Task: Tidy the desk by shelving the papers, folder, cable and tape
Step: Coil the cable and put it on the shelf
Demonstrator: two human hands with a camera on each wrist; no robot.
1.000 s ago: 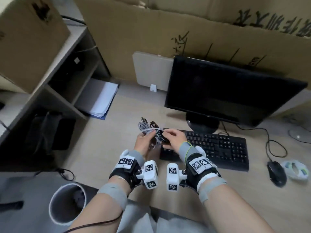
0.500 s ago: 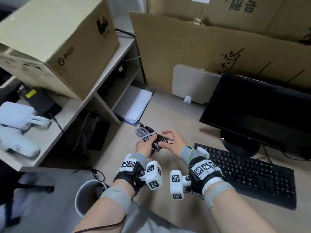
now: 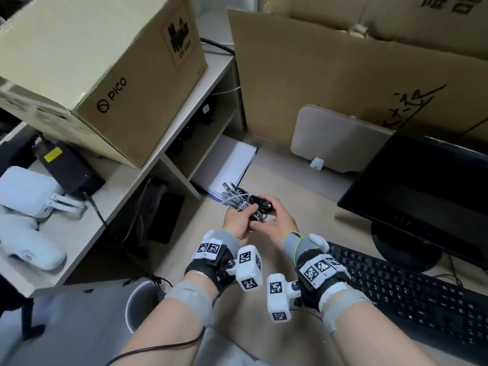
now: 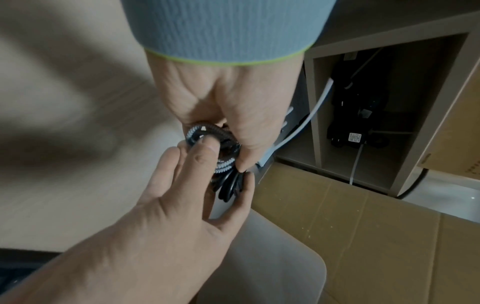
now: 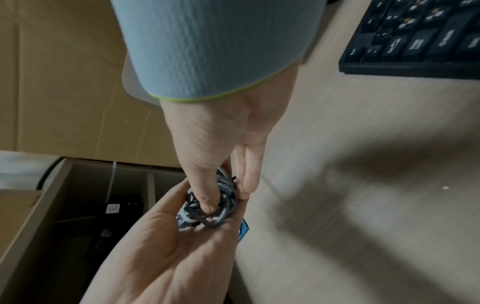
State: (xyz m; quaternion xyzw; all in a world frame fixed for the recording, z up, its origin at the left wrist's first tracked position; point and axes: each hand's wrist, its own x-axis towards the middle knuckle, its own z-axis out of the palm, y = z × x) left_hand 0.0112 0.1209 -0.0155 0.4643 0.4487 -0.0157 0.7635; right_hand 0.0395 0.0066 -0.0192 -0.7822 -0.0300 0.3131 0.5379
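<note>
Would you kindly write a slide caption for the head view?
Left hand and right hand together hold a coiled cable above the desk, beside the shelf.

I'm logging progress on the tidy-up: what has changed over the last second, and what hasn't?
Both hands carried the coiled cable leftward, away from the keyboard toward the shelf unit; the view swung left with them. The left hand and right hand still grip the bundle together; nothing was let go. The stack of papers stays in the lower shelf opening.
</note>
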